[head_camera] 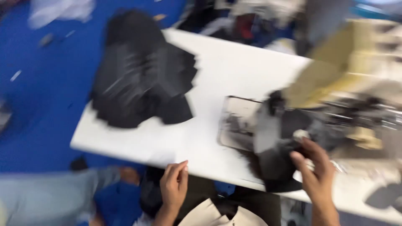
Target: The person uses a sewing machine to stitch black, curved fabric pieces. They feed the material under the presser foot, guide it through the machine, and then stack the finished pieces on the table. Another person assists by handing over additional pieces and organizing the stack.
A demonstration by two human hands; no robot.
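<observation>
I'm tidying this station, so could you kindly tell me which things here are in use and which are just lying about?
In use:
right hand on dark fabric piece
cream sewing machine
left hand at white table edge

Lying about:
pile of black fabric pieces
white cloth on blue floor

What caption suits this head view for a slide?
Right hand holds dark fabric by a sewing machine; left hand at white table edge.
</observation>
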